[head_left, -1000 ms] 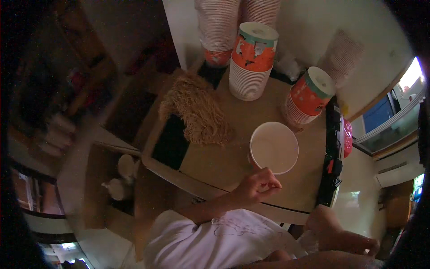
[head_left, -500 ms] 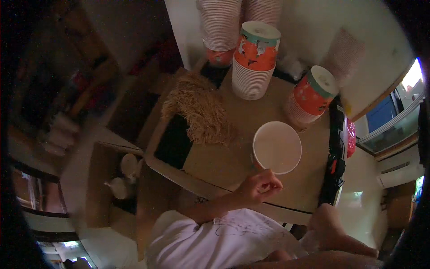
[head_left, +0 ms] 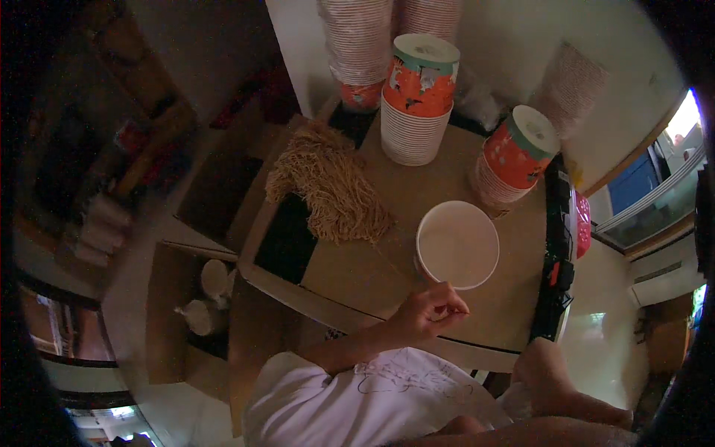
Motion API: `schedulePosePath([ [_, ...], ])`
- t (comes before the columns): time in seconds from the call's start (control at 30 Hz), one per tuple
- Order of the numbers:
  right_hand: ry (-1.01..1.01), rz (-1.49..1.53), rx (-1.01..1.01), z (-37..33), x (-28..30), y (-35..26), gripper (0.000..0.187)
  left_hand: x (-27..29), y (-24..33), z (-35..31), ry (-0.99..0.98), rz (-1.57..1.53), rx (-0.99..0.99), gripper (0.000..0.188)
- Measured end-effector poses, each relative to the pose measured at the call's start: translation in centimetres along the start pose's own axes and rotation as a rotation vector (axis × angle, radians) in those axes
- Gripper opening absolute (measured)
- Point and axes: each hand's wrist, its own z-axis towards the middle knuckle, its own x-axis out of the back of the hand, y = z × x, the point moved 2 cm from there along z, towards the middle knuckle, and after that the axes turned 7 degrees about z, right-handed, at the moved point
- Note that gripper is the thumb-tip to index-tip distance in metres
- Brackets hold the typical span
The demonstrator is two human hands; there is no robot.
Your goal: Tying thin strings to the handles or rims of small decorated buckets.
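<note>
My left hand [head_left: 436, 307] is closed in a pinch just below an upright white paper tub [head_left: 457, 246], by its near rim. What the fingertips hold, if anything, is too small to make out. A bundle of tan twine-like strands [head_left: 331, 186] lies left of the tub, and a faint thin line runs from it toward my left hand. At the bottom edge, bare skin that may be my right arm lies across the view; the fingers of my right hand cannot be made out.
Upside-down stacks of orange and green paper tubs [head_left: 421, 89] [head_left: 521, 149] stand farther back on the cardboard-covered table [head_left: 357, 290]. Wrapped stacks [head_left: 356, 45] lean by the wall. A black device [head_left: 555, 276] lines the right edge. An open cardboard box [head_left: 167, 313] holds white tubs at left.
The view has shifted slightly, moving the tub and stacks a little left in the picture. My left hand keeps its pinch in nearly the same place.
</note>
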Motion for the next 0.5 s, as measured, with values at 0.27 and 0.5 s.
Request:
schedulePosePath([
  [0.27, 0.006, -1.030, -0.758, -0.4, -3.7, -6.4, 0.029, 0.1, -0.4, 0.1, -0.001, -0.026, 0.037, 0.006],
  [0.5, 0.567, -0.614, -2.181, -13.5, -6.6, -10.8, 0.031, 1.8, 1.4, 0.6, 0.170, -0.043, -0.123, 0.009],
])
